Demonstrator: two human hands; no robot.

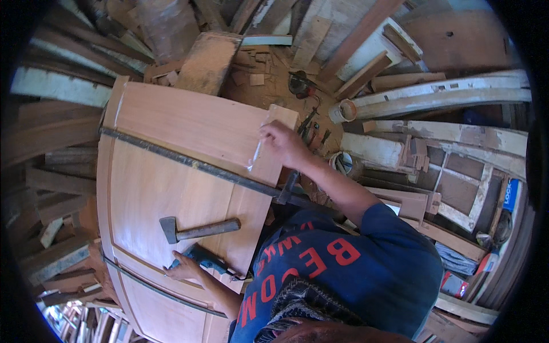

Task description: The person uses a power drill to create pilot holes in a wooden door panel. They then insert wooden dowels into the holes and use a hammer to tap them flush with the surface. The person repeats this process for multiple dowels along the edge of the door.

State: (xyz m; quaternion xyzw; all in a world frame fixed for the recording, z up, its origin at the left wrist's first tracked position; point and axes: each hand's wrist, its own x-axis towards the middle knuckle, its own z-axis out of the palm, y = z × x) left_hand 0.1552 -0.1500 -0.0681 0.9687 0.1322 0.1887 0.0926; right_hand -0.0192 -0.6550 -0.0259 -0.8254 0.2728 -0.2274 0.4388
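A pale wooden panel door (171,188) lies in front of me, with a long dark bar clamp (200,166) across it. White streaks run along the joint near its right corner. My right hand (280,143) is closed over that corner, fingertips pinched together; what they hold, if anything, is hidden. Lower on the panel, my left hand (184,266) is closed on one end of a teal power tool (207,259) lying on its side. Just above it rests a hatchet (206,230) with a wooden handle. A second bar clamp (154,291) crosses the panel farther down.
Stacked boards (51,137) line the left side, and long timbers (446,94) fill the right. Beyond the panel stands a dusty plank (209,60). Two buckets (343,111) and scattered tools sit on the sawdust-covered floor (269,88) with wood scraps.
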